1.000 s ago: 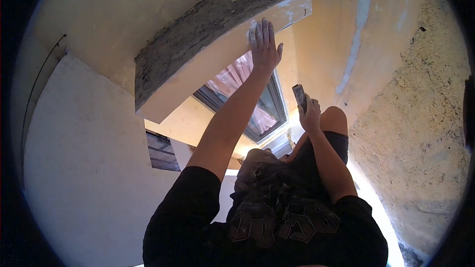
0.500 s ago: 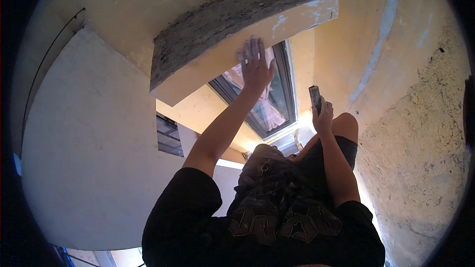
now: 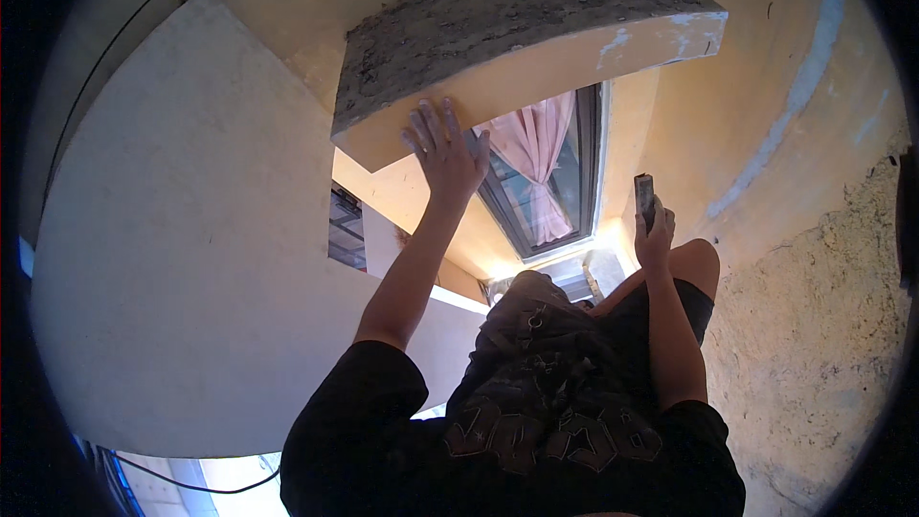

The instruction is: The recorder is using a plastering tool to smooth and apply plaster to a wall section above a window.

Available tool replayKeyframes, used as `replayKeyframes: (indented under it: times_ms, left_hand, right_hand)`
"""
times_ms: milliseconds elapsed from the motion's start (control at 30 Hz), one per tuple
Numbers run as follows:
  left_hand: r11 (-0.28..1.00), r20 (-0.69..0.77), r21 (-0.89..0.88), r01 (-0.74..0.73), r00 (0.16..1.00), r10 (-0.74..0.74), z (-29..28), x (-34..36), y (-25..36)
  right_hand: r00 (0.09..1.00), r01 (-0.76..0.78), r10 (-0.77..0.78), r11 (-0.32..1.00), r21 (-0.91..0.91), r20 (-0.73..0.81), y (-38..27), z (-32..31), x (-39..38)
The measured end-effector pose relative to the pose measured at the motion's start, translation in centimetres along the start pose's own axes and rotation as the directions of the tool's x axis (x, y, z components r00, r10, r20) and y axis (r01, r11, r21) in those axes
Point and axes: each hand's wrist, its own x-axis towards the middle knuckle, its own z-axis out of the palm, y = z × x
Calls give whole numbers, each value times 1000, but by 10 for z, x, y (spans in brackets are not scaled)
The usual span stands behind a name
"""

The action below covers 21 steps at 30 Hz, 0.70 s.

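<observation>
My left hand point(image 3: 445, 151) lies with spread, dusty fingers against the smooth cream front face of a ledge point(image 3: 536, 81), near its left end. Rough grey cement with loose crumbs covers the ledge's top point(image 3: 498, 14). White scuffs mark the face toward its right end. Lower on the right, my right hand point(image 3: 655, 237) is closed around a small dark rectangular block point(image 3: 644, 193), held upright and apart from the ledge and the wall. The block's lower part is hidden in my fingers.
Below the ledge is a dark-framed window point(image 3: 589, 172) with a pink curtain point(image 3: 541, 163). A large pale curved panel point(image 3: 191, 249) stands on the left, with a thin black cable point(image 3: 110, 53) beyond it. The yellow wall point(image 3: 708, 124) at right turns rough and bare point(image 3: 814, 335) lower down.
My left hand has slid left along the ledge's face toward its left end. The view has shifted, so the ledge and window appear farther right. The block stays in my right hand.
</observation>
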Motion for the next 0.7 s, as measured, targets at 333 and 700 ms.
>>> replayKeyframes:
  times_ms: [333,700]
  left_hand:
    - [969,-207,31,243,950,-232,-60,53,-118]
    - [963,-215,-247,109,963,-164,-45,69,-136]
  right_hand:
    - [991,39,-2,960,277,-133,-77,19,44]
    - [838,-86,275,920,382,-472,-235,74,155]
